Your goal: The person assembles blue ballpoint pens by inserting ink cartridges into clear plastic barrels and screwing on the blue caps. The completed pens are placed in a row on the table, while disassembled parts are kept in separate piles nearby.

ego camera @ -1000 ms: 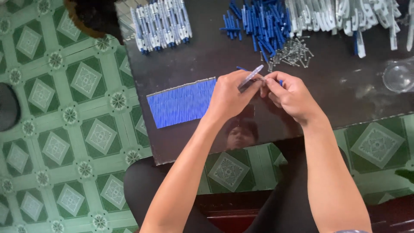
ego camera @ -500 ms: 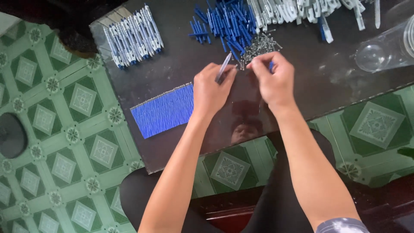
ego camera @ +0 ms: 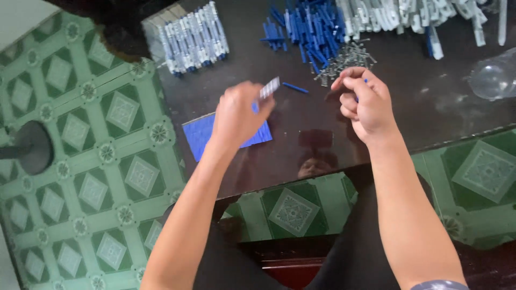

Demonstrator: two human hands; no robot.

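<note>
My left hand (ego camera: 236, 115) is closed around a pen barrel (ego camera: 269, 87), whose pale end sticks out above the knuckles. It hovers over a flat bed of blue refills (ego camera: 198, 134) on the dark glass table (ego camera: 430, 107). My right hand (ego camera: 365, 102) is held a little to the right, fingers pinched on a small blue part, just below a heap of small metal springs (ego camera: 346, 56). One loose blue piece (ego camera: 295, 87) lies between the hands.
A row of assembled white-and-blue pens (ego camera: 191, 37) lies at the back left. A pile of blue parts (ego camera: 309, 27) and a heap of white parts (ego camera: 408, 16) fill the back. A clear plastic bottle (ego camera: 492, 78) lies at the right. Green patterned floor tiles (ego camera: 80, 161) surround the table.
The hands were joined on the pen a second ago, then reached to the springs. Now they have parted, the left hand drawing back over the blue refills.
</note>
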